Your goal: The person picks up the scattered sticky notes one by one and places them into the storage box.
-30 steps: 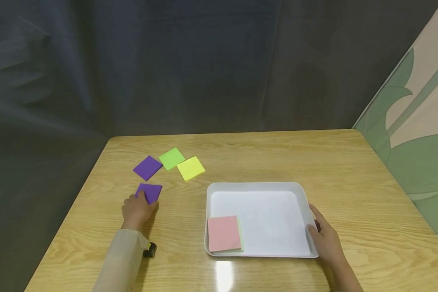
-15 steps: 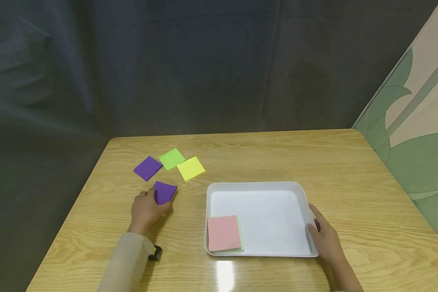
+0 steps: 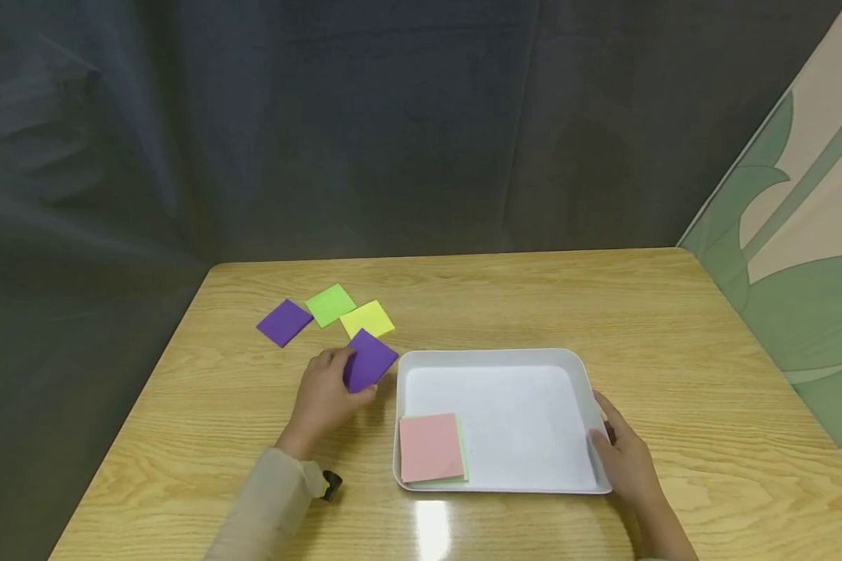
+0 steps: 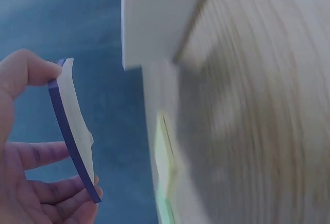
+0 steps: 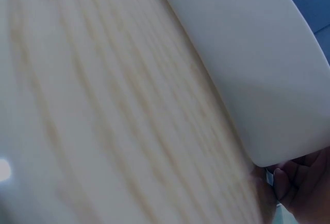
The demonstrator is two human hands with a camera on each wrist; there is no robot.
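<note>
Rightward across the desk (image 3: 638, 312) the left hand (image 3: 330, 393) had carried a purple note block (image 3: 372, 362), bringing it just beside the far left corner of the white tray (image 3: 519, 421). Its grip was narrow, the block's edges pinched between thumb and fingers (the left wrist view showed the block slightly bowed, pale underside out). The right hand (image 3: 627, 460) had stayed put, gripping the tray's right wall, thumb over the rim.

As for progress, the tray's near left corner already held a pink note block (image 3: 431, 448) lying over a pale green one (image 3: 465, 460), whose edge peeked out. The carried purple block was off the desk but not yet inside the tray. Three more lay outside, at the far left: a second purple block (image 3: 284, 323), a bright green block (image 3: 330, 305) and a yellow block (image 3: 367, 317), judged to be the part not yet done.
</note>
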